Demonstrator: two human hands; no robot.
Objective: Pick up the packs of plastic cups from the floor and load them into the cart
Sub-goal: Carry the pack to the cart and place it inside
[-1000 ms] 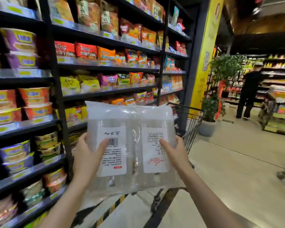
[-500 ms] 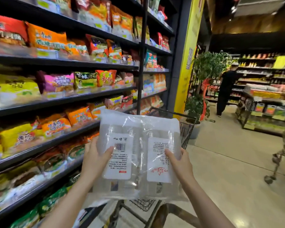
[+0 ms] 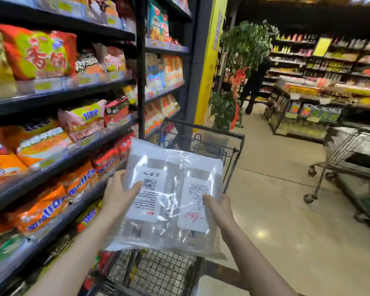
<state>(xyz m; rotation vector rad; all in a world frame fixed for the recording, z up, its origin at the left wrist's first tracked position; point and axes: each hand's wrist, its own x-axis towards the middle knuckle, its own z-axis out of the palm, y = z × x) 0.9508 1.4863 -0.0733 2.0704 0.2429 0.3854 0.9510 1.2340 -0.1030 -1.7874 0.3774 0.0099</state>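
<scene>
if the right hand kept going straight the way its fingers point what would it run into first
The right hand points forward and slightly left, over the cart. It already grips the cup pack, so beyond that, the cart's far wire end looks like the first thing met, though depth is unclear.

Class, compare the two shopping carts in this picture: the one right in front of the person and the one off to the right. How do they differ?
The near cart is dark-framed; the far cart is pale silvery metal. The near cart stands right under the cup packs that the left hand and right hand hold above it; the far cart stands alone in the open aisle. The near cart sits beside the snack shelves; the far one does not. Both have wire-mesh baskets.
</scene>
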